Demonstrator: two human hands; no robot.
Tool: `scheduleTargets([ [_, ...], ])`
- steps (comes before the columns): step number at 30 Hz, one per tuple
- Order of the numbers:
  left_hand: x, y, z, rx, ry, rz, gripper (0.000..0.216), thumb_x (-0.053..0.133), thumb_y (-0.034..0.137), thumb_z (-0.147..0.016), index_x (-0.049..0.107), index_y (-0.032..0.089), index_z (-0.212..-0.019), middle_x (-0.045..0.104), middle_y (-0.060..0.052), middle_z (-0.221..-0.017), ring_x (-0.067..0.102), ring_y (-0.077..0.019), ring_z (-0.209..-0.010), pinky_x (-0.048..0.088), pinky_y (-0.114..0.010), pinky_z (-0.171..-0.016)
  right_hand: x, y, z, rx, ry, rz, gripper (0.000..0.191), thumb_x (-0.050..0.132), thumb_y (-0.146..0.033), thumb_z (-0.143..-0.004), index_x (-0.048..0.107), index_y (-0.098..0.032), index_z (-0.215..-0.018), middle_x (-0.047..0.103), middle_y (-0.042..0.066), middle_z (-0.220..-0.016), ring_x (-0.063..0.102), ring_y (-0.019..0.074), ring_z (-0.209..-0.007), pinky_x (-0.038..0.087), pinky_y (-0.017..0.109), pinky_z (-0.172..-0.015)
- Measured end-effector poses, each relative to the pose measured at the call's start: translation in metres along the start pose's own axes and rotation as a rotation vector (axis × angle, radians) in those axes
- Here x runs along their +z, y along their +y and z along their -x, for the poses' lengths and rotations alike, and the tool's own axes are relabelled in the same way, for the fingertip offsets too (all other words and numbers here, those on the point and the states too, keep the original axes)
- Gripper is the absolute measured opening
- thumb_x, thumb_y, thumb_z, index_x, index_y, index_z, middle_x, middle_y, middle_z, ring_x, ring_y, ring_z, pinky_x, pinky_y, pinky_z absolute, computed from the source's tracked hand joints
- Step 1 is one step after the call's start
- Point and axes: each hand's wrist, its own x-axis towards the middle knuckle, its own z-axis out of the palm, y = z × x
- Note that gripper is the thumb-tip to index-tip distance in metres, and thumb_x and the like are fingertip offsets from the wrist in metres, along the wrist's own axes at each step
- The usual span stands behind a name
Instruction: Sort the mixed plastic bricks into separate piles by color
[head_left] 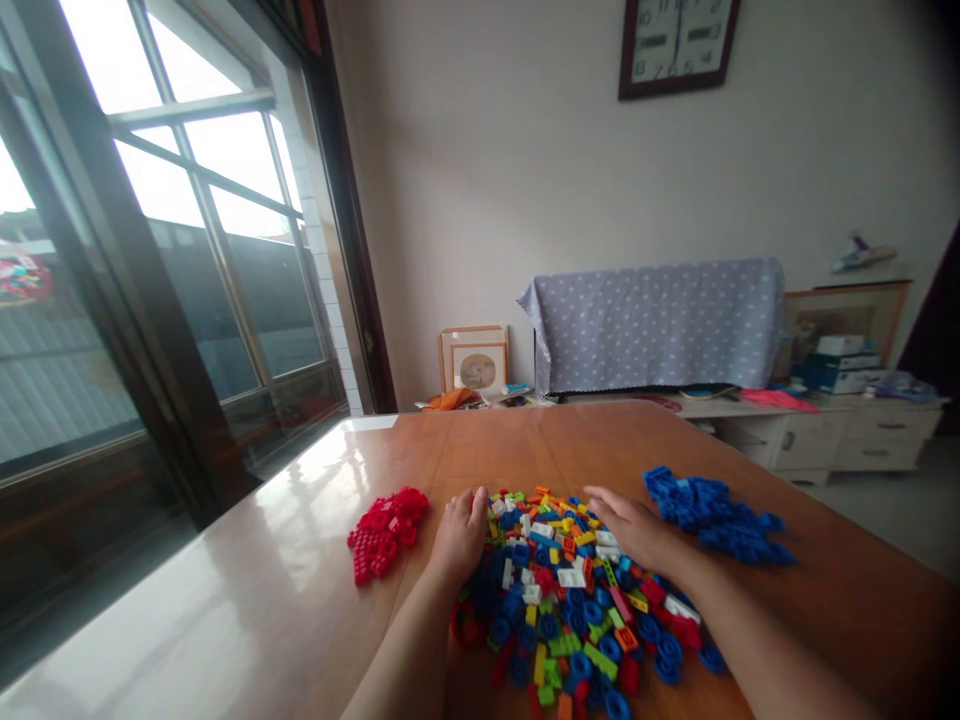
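Head view: mixed brick pile (571, 578) flanked on both sides

On a wooden table (495, 450), the mixed brick pile is spread between two bare hands, its longer run seemingly pointed toward the camera. It lies directly to the right of the left hand (460, 530) and to the left of the right hand (630, 525); neither is clearly nearer. The left hand is held at the pile's edge, palm turned inward, fingers loosely bent and pointed forward. The right hand is angled in over the far right part, fingers relaxed and extended. No brick is seen gripped by either (contact beneath the fingers cannot be told). Red bricks (386, 530) are grouped beyond the left hand, blue bricks (712, 512) beyond the right.
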Motion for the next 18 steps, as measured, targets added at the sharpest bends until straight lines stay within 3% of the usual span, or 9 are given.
scheduleTargets([
  [3, 0.001, 0.002, 0.000, 0.017, -0.058, -0.020, 0.059, 0.023, 0.055, -0.098, 0.062, 0.019, -0.123, 0.065, -0.013, -0.126, 0.056, -0.0261, -0.121, 0.039, -0.035, -0.102, 0.002, -0.005, 0.002, -0.011, -0.030, -0.057, 0.057, 0.037, -0.052, -0.095, 0.054, -0.017, -0.138, 0.057, 0.012, -0.141, 0.051, 0.0262, -0.132, 0.039, 0.039, -0.110],
  [9, 0.003, 0.015, 0.007, 0.129, -0.136, -0.043, 0.063, 0.021, 0.061, -0.097, 0.070, 0.022, -0.098, 0.069, -0.010, -0.102, 0.060, -0.0246, -0.105, 0.044, -0.033, -0.093, 0.001, -0.015, 0.007, -0.028, -0.048, -0.060, 0.053, 0.042, -0.050, -0.094, 0.059, -0.019, -0.133, 0.062, 0.011, -0.135, 0.055, 0.0263, -0.127, 0.041, 0.038, -0.108],
  [18, 0.005, 0.019, 0.022, 0.166, -0.104, -0.094, 0.046, 0.054, 0.064, -0.083, 0.071, 0.025, -0.101, 0.062, -0.010, -0.107, 0.058, -0.0273, -0.097, 0.044, -0.036, -0.083, 0.007, -0.035, 0.014, -0.153, -0.083, 0.020, 0.034, 0.055, -0.040, -0.087, 0.072, -0.022, -0.111, 0.072, 0.008, -0.114, 0.064, 0.0259, -0.105, 0.047, 0.037, -0.096],
])
